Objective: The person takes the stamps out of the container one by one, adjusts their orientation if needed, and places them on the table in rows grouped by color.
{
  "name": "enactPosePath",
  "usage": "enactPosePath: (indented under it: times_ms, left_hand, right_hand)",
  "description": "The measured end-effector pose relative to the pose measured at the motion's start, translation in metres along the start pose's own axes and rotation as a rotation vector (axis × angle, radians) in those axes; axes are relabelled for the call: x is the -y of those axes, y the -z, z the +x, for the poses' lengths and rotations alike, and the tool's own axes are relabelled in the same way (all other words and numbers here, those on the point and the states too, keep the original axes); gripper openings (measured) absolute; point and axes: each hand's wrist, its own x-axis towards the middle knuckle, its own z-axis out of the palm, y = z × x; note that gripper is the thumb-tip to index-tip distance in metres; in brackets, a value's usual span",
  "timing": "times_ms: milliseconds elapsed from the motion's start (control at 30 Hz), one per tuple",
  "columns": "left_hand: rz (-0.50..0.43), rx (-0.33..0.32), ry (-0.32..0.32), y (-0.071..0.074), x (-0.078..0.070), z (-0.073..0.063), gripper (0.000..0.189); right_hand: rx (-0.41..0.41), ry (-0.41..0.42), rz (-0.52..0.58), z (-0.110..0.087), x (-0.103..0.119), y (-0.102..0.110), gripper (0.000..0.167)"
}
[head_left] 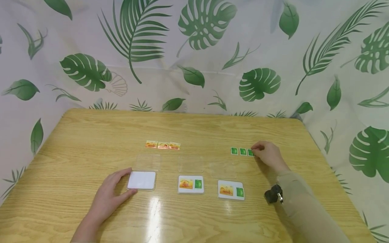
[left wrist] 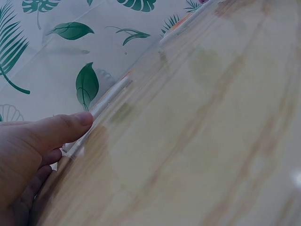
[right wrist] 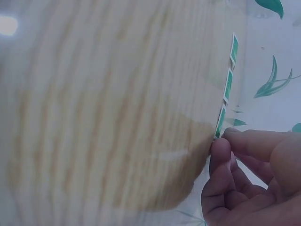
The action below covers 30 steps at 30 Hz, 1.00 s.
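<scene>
My left hand (head_left: 107, 194) holds a clear case with a blank white card (head_left: 141, 180), thumb at its near edge and forefinger at its far left corner. In the left wrist view the thumb (left wrist: 77, 123) lies against the case's edge. At the right, my right hand (head_left: 268, 154) pinches the end green stamp (head_left: 250, 153) of a row of three. The right wrist view shows thumb and forefinger meeting at the lower end of that stamp (right wrist: 220, 121). The other two green stamps (head_left: 242, 152) lie flat beside it.
Two clear cases, a middle one (head_left: 190, 190) and a right one (head_left: 223, 195), each hold a white card with an orange and a green stamp. Three orange stamps (head_left: 163, 145) lie in a row farther back. Faint clear plastic pieces (head_left: 190, 164) lie behind the cases on the wooden table (head_left: 212, 222).
</scene>
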Motion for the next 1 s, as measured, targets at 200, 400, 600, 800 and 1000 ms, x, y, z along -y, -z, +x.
enactPosePath:
  times_ms: [200,400,600,800,1000]
  left_hand:
    - [0.002,-0.003,-0.003,0.000,-0.001,0.000,0.064]
    - [-0.026,-0.013,0.010,-0.001,-0.002,-0.001,0.066]
    - [-0.087,-0.074,0.009,-0.003,-0.012,0.000,0.067]
    - [-0.190,-0.104,-0.035,-0.018,-0.036,0.004,0.068]
    - [-0.355,-0.008,-0.034,-0.040,-0.060,0.007,0.068]
  right_hand:
    - [-0.008,-0.014,0.047,-0.003,0.005,0.004,0.023]
    - [-0.011,0.043,0.117,-0.009,0.015,0.004,0.028]
    - [0.014,0.079,0.207,-0.016,0.028,-0.003,0.029]
    - [0.083,0.105,0.290,-0.024,0.044,-0.016,0.033]
    - [0.160,0.165,0.365,-0.033,0.062,-0.030,0.036]
